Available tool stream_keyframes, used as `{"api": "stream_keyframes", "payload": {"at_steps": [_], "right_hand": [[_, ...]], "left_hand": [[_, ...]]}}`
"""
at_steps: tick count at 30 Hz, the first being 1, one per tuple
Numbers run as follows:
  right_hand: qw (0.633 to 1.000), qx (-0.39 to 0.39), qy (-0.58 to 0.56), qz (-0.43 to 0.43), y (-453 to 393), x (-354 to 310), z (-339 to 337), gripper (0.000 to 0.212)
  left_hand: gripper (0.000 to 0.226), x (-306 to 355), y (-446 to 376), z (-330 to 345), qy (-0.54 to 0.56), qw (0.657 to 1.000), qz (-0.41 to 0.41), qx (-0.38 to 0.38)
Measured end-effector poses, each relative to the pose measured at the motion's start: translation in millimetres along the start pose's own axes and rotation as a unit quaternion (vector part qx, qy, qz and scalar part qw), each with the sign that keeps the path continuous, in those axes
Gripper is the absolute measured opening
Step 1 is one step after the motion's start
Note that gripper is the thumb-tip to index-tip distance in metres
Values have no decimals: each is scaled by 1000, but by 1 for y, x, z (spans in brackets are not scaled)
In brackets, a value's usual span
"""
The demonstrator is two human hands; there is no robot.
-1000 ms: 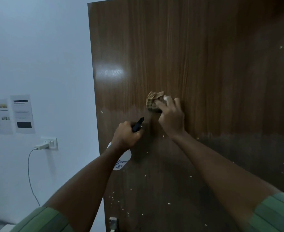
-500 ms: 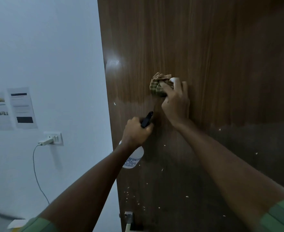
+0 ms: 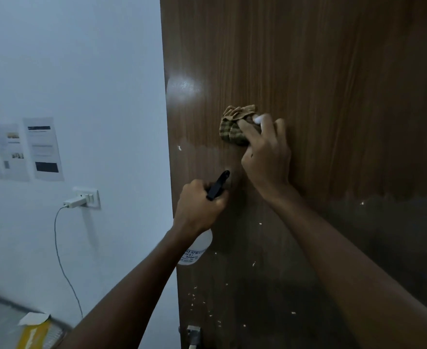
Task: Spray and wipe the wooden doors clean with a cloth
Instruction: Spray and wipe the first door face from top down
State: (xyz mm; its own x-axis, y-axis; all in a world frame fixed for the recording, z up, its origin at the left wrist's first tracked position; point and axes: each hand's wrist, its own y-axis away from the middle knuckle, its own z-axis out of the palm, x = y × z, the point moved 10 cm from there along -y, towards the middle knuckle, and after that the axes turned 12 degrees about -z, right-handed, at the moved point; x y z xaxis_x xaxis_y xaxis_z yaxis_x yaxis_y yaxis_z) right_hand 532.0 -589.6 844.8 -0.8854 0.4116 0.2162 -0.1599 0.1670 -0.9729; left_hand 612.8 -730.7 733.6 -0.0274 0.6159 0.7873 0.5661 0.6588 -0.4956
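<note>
Door: the wooden door [image 3: 320, 71] fills the right of the view, its near edge against a pale wall [image 3: 81, 59].
Right hand: the right hand [image 3: 266, 152] presses a bunched checked cloth [image 3: 233, 128] flat against the door at mid-height, fingers curled over the wad.
Left hand: the left hand [image 3: 198, 206] is wrapped round the neck of a spray bottle [image 3: 197, 249], whose black nozzle [image 3: 218, 185] points up at the panel just below the cloth; whether a finger is on the trigger cannot be told.
Surface: above a wavy line the wood looks lighter and glossy; below it is darker and dull, flecked with pale specks [image 3: 254, 263] down toward a metal fitting [image 3: 193, 333] at the bottom edge.
Change: over the last second cloth and hand sit slightly higher on the panel, and the view has swung left so that more wall shows; the bottle hand keeps its place under the cloth.
Meaning: the wiping appears to be working along the boundary between the two zones; most of the lower door seems yet to be cleaned.
Next: probably another spray on the dull band, then strokes downward through the specks.
Risk: the specks may smear rather than lift if the cloth is saturated.
Surroundings: papers [image 3: 43, 147] are taped to the wall, and a charger [image 3: 75, 201] sits in a socket, its cable [image 3: 61, 260] hanging.
</note>
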Motion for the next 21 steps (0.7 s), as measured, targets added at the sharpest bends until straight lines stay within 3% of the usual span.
{"api": "stream_keyframes", "payload": {"at_steps": [5,9,11,16,21], "right_hand": [[999,-18,-9,-40,47,-32,18,44],[987,-63,-31,-143,82,-68,32,43],[990,-66,-31,-117,61,-63,32,38],[999,11,7,38,9,-45,20,43],[995,-63,23,-75,92,-103,47,33]], "left_hand": [[44,-2,6,-15,-9,999,23,29],[42,-2,4,-39,57,996,43,53],[46,-5,-2,-49,66,995,41,63],[45,-4,-11,-57,41,995,69,62],[35,-7,-13,-71,69,994,75,49]]}}
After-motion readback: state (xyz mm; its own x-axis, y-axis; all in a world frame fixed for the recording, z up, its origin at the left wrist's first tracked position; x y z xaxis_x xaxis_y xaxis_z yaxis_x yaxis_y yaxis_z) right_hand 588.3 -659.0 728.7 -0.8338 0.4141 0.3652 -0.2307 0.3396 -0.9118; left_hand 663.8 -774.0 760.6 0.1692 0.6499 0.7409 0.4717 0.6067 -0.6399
